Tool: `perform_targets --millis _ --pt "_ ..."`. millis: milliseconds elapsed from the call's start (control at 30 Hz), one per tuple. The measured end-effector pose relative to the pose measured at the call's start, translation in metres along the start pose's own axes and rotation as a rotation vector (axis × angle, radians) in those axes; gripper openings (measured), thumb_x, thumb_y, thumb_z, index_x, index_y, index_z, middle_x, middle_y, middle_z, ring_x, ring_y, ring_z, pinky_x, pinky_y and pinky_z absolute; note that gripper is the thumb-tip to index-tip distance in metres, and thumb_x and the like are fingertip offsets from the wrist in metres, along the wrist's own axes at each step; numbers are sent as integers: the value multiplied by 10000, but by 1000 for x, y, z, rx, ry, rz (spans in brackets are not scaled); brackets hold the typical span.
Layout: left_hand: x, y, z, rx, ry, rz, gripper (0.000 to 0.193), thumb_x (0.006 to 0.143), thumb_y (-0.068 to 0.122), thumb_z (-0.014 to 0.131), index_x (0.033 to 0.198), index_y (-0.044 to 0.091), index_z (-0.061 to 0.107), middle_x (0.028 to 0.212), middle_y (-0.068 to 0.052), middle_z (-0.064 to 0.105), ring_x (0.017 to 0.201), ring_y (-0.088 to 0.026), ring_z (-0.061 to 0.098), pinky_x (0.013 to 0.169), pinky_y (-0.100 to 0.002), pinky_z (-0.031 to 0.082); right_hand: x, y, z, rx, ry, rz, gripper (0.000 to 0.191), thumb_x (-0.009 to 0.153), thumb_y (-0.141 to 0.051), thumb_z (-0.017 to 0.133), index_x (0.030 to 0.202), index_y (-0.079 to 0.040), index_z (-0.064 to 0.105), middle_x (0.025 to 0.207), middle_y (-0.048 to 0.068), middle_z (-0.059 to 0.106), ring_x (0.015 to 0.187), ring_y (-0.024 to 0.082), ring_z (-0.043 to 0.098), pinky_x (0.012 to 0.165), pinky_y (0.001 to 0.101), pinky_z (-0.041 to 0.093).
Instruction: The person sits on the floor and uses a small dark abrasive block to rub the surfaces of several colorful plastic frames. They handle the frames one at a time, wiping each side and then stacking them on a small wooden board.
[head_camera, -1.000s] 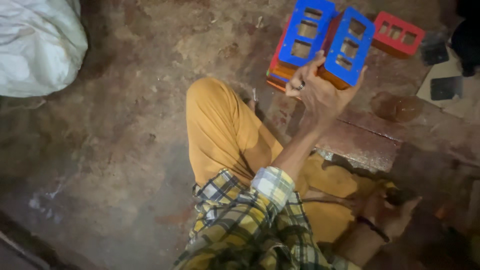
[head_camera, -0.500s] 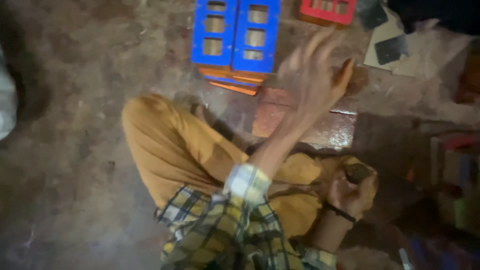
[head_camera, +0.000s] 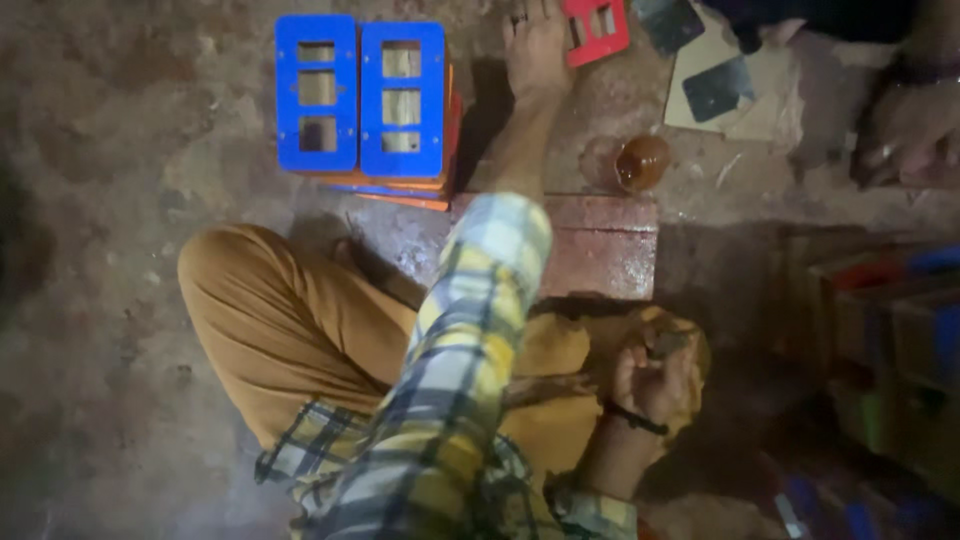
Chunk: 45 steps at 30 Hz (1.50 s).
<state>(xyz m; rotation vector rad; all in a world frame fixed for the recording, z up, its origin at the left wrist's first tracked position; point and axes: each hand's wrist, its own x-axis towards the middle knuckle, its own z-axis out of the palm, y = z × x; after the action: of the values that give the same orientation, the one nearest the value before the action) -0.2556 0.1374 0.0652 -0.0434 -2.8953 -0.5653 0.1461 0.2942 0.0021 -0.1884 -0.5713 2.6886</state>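
Note:
I sit cross-legged on a rough floor in ochre trousers (head_camera: 270, 320) and a plaid shirt. My left hand (head_camera: 535, 45) is stretched forward, fingers spread flat, with its edge touching a red plastic frame (head_camera: 597, 28) at the top of the view; its fingertips are cut off by the frame edge. Left of that hand lie two blue plastic frames (head_camera: 360, 95) with rectangular openings, stacked on orange and red ones. My right hand (head_camera: 650, 378), with a dark wristband, rests in my lap, curled around a small dark object (head_camera: 668, 343).
A reddish stone slab (head_camera: 600, 245) lies in front of my legs. A round brown lid or cup (head_camera: 642, 162) sits beyond it. Cardboard with dark square pieces (head_camera: 718, 88) lies at the top right, beside another person's hand (head_camera: 905, 125). Coloured boxes (head_camera: 890, 320) stand in shadow on the right.
My left hand has left the blue frames and moved right and forward to the red frame. The right hand stays in my lap, and the view has shifted.

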Motion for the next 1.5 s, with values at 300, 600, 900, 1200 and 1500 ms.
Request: perform_targets --millis 300,600,900,1200,1500 --pt "-194 -48 -60 -709 84 228 859 695 205 899 1374 3 414 1196 -200 644 1153 -414 614 1066 -540 395 -12 -12 -31 -422 126 -75 304 1063 -136 702 1305 -24 557 1227 88 638 1059 155 636 940 273 552" --pt "-279 -133 -27 -897 -206 235 722 844 167 847 1404 49 407 1296 -175 648 1249 -386 613 1071 -439 519 -7 70 92 -1657 -378 -177 224 1008 44 780 1223 -16 759 1195 137 726 1132 228 705 1020 300 544" --pt "-279 -156 -10 -905 -208 218 829 812 56 786 1524 83 361 1394 -104 652 1366 -333 544 1181 -387 433 6 147 127 -1738 -372 30 231 911 40 654 1092 -33 779 1119 149 686 962 313 722 737 361 565" --pt "-307 -152 36 -893 -282 89 890 751 -39 609 1537 -6 193 1375 -312 521 1260 -481 525 1033 -450 488 45 170 123 -1987 -520 -269 261 833 156 662 1026 15 765 1005 202 694 955 359 660 817 451 547" --pt "-307 -151 34 -911 -265 32 833 751 187 839 1397 -6 350 1204 -284 599 1110 -481 594 907 -489 522 0 129 119 -2083 -459 -295 347 733 79 694 1053 -14 789 1054 197 641 924 366 631 747 441 517"
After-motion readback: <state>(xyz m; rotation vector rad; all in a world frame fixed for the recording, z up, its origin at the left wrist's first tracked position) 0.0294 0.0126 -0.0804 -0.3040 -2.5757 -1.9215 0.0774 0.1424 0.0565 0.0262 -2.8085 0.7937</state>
